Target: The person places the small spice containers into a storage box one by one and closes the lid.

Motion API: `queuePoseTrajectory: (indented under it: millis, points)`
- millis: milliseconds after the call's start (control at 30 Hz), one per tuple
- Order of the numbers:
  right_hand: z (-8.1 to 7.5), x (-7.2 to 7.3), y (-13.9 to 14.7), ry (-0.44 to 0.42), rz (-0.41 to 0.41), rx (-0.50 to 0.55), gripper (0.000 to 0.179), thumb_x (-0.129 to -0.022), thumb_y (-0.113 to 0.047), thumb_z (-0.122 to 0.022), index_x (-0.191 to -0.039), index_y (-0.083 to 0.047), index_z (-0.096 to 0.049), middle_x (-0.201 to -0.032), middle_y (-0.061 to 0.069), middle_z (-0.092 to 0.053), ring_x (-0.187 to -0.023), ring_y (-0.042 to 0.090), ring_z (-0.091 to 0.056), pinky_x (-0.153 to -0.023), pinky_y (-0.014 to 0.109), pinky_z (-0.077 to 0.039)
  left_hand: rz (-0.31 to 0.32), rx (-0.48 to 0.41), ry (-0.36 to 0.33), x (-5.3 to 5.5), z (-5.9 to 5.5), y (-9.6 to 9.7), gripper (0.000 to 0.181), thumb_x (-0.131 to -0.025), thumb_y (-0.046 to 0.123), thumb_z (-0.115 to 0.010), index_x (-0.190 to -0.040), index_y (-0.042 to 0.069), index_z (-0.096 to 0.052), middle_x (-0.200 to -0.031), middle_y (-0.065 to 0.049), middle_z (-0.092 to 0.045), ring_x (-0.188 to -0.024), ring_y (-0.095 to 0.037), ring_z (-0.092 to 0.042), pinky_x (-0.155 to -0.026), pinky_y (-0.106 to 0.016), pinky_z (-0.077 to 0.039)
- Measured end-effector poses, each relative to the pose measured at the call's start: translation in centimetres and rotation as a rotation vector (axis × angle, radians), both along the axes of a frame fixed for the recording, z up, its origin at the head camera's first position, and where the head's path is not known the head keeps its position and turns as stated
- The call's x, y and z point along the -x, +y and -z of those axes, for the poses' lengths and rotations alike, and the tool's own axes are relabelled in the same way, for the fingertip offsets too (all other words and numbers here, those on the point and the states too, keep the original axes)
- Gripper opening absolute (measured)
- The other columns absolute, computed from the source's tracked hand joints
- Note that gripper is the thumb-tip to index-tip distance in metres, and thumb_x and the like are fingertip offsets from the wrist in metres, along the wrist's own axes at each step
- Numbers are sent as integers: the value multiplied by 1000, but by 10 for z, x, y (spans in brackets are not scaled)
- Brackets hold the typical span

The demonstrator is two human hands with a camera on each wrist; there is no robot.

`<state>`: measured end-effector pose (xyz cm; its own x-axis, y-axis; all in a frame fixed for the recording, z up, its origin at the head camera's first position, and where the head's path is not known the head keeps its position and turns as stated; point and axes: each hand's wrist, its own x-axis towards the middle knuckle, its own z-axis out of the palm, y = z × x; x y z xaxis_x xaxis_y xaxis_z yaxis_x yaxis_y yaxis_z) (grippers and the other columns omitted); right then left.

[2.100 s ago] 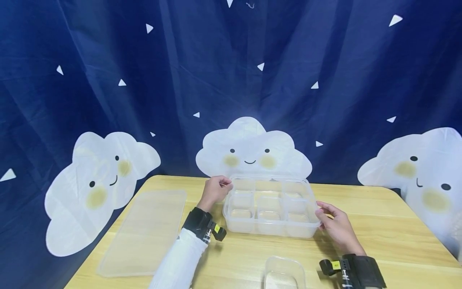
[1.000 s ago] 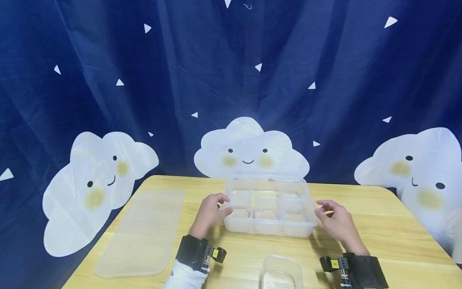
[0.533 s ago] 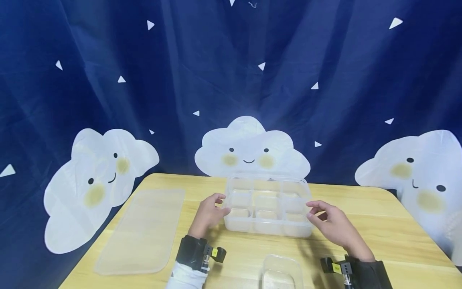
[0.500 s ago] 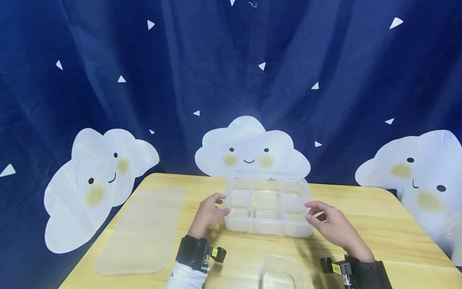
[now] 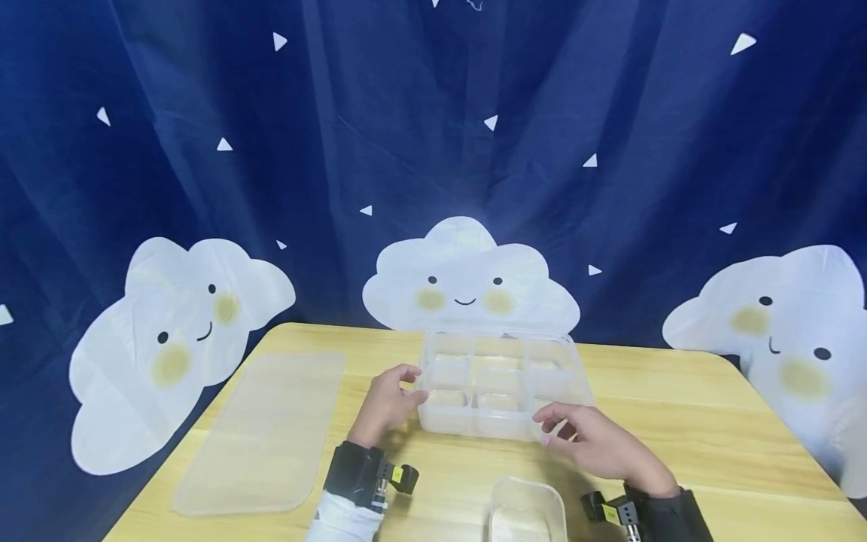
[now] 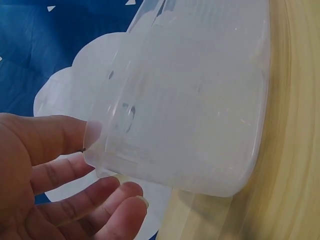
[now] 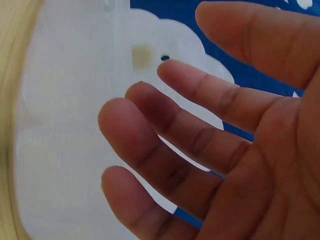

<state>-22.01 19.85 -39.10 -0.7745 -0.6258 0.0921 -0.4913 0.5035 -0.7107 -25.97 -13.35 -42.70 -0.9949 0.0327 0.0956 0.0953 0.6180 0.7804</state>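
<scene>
A clear plastic divided box (image 5: 477,423) with several compartments stands at the far middle of the table. My left hand (image 5: 387,404) is at its left end, fingers loosely bent. In the left wrist view, the thumb (image 6: 65,134) reaches the box's rim and the other fingers lie below its corner. My right hand (image 5: 599,444) hovers before the box's front right corner, partly hiding it. Its fingers (image 7: 130,125) are spread and loosely bent in the right wrist view, holding nothing. Nearer the front, a small clear plastic container (image 5: 526,491) stands apart from the box.
A flat, frosted plastic lid (image 5: 264,436) lies on the left of the wooden table (image 5: 684,421). Behind the table hangs a dark blue curtain (image 5: 447,150) with white clouds and triangles. Both wrists carry black camera straps (image 5: 355,474).
My right hand has left the box's right end and come left and toward the front. The left hand has slid nearer along the box's left end, its grip loosened.
</scene>
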Motion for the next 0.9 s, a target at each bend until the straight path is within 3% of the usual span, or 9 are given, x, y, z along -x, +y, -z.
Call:
queuePoseTrajectory:
  millis: [133,400,633,900]
  points:
    - [0,-2,-7,-58,-89,2,27,-98,-21,-58,-118,-2,-61,-106,8,-62,-87,12,-60,-72,30,-52,5,-4,2,2,0,-1,39,-87,18,-71,-123,6,-62,-121,-12,-61,-96,-26,-64,-74,-38,-53]
    - [5,-8,-17,-49,-281,11,15,-89,-12,-70,-102,-8,-65,-94,-2,-62,-82,4,-58,-71,27,-53,24,6,0,5,0,-1,40,-87,18,-70,-124,6,-61,-120,-13,-61,-95,-26,-64,-76,-39,-54]
    - [6,-12,-25,-20,-255,-79,12,-86,-7,-71,-95,-15,-69,-90,-14,-62,-77,1,-57,-67,25,-51,24,18,9,4,-1,-1,41,-86,18,-71,-124,6,-62,-119,-12,-61,-94,-26,-63,-76,-40,-53]
    - [8,-15,-34,16,-248,-127,12,-88,-4,-68,-89,-16,-70,-84,-16,-62,-73,-1,-54,-64,22,-48,22,36,6,3,1,-3,40,-87,21,-70,-124,7,-62,-119,-12,-62,-95,-25,-63,-78,-40,-53]
